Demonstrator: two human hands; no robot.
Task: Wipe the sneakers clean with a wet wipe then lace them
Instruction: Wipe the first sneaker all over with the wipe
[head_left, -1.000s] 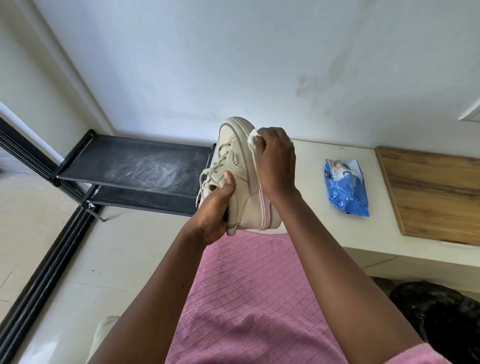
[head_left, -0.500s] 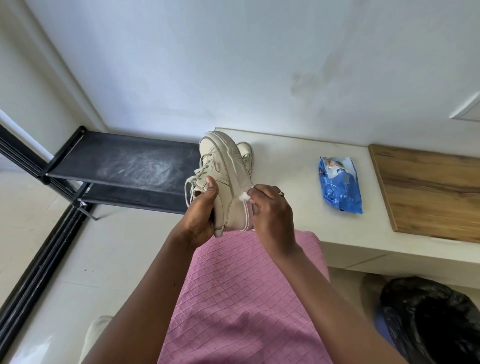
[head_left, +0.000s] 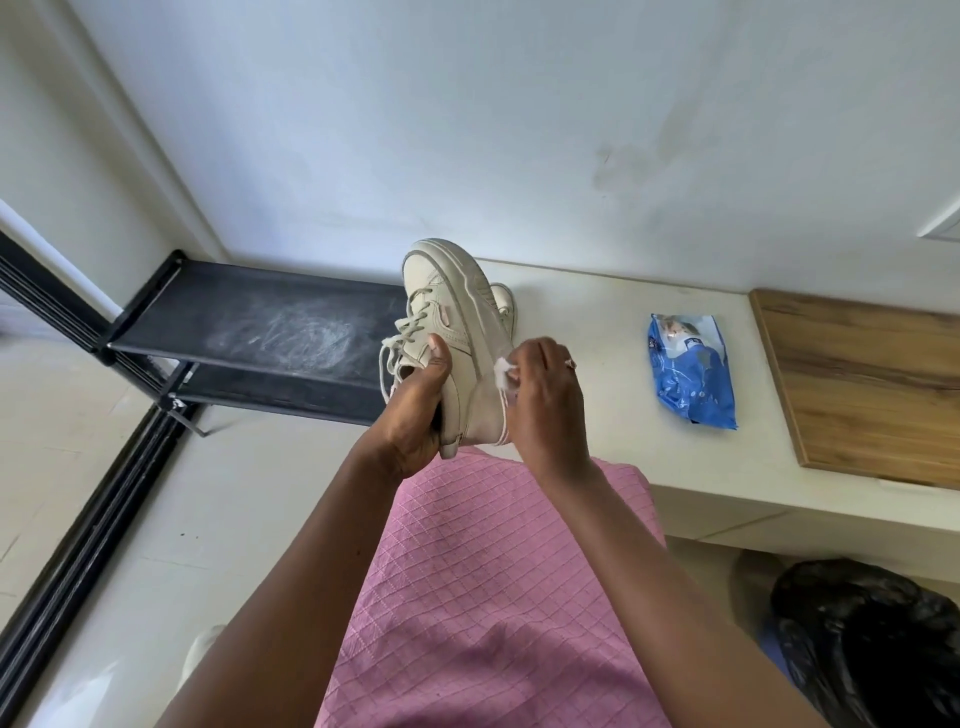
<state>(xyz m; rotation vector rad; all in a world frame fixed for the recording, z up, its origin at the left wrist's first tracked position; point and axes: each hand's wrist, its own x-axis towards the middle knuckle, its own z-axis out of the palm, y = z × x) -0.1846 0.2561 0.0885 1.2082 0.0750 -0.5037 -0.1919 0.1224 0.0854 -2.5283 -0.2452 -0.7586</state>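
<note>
Setting: white painted wall (head_left: 467, 130) (faintly stained at upper right) meets a pale ledge (head_left: 597, 322) carrying a wooden board (head_left: 857, 389). At left, a black two-tier rack (head_left: 260, 322), top shelf dust-smeared, stands on glossy pale floor (head_left: 234, 519) beside a black floor track (head_left: 88, 545). Soft daylight.

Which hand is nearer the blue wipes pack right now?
Right. The right hand, pinching the wipe, is left of the pack; the left hand grips the sneaker farther left.
</note>
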